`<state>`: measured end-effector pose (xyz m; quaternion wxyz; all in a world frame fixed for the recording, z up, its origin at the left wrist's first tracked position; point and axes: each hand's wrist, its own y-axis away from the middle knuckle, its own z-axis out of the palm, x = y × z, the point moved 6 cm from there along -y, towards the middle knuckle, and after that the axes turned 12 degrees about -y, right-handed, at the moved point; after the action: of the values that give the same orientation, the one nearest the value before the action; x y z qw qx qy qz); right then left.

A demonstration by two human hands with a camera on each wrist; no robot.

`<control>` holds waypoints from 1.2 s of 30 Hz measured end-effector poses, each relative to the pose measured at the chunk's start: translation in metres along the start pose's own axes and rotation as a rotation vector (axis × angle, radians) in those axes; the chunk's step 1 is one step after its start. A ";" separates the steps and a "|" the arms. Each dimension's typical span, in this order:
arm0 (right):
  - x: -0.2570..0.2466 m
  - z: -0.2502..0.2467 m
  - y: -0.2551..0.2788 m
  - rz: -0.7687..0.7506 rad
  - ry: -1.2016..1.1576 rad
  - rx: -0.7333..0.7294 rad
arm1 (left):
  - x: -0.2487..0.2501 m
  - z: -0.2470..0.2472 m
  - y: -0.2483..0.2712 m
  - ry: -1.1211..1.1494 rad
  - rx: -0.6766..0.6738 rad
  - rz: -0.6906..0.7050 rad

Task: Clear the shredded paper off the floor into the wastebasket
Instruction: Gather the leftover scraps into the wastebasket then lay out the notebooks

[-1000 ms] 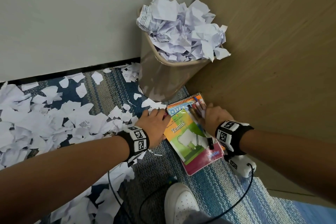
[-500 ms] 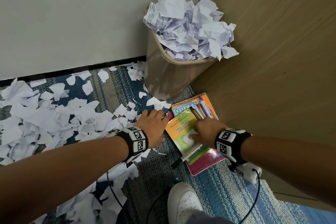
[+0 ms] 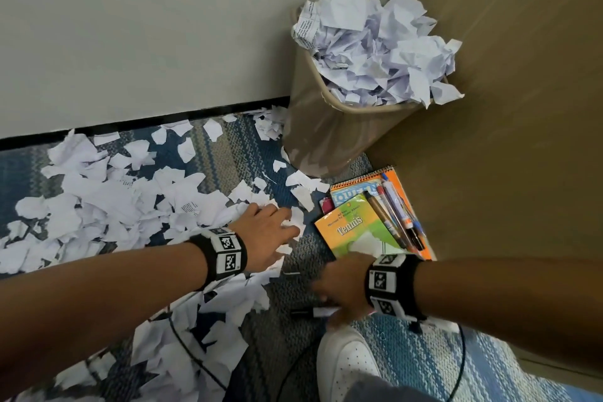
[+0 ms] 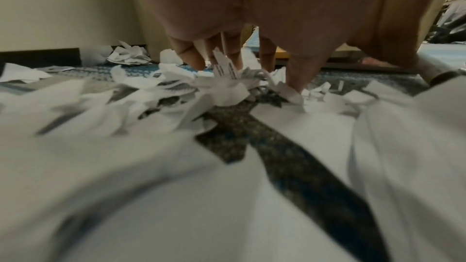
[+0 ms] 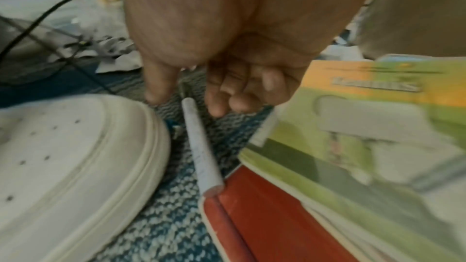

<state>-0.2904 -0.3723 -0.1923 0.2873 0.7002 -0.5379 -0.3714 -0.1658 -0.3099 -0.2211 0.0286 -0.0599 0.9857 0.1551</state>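
Torn white paper scraps point(image 3: 98, 206) litter the blue patterned carpet on the left. The tan wastebasket point(image 3: 326, 130) stands in the corner, heaped over its rim with crumpled paper point(image 3: 375, 42). My left hand point(image 3: 284, 222) rests with spread fingers on scraps point(image 4: 221, 85) near the basket's foot, and its fingertips point(image 4: 191, 59) press down into them. My right hand point(image 3: 326, 300) hovers low over a white pen point(image 3: 321, 312) lying on the carpet. In the right wrist view the thumb and curled fingers of that hand point(image 5: 186, 97) flank the pen point(image 5: 201, 152) with gaps on both sides.
A green and orange "Tennis" book point(image 3: 355, 228) lies on a spiral notebook with several pens point(image 3: 394, 212) beside a wooden panel point(image 3: 505, 108). My white shoe point(image 3: 346, 365) sits just below the right hand. A black cable point(image 3: 182, 336) crosses the scraps. The wall point(image 3: 130, 26) closes off the back.
My right hand left the book and came down-left to the pen, which slid off the book onto the carpet. My left hand stayed on the scraps, fingers now more spread.
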 end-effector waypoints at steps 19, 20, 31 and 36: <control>0.158 -0.065 0.085 0.791 -0.181 0.276 | -0.021 -0.006 -0.005 0.040 0.009 -0.064; 0.158 -0.065 0.084 0.782 -0.163 0.280 | -0.022 -0.009 -0.006 0.053 0.015 -0.070; 0.099 -0.099 0.036 0.539 -0.149 0.361 | -0.055 -0.015 0.013 0.054 0.082 -0.200; 0.035 -0.115 -0.037 0.129 -0.126 0.490 | -0.097 -0.004 0.049 0.012 0.062 -0.348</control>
<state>-0.1703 -0.3964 -0.1649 0.0981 0.6888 -0.6720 -0.2537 -0.0756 -0.2545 -0.1957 0.0509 -0.2298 0.9649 0.1169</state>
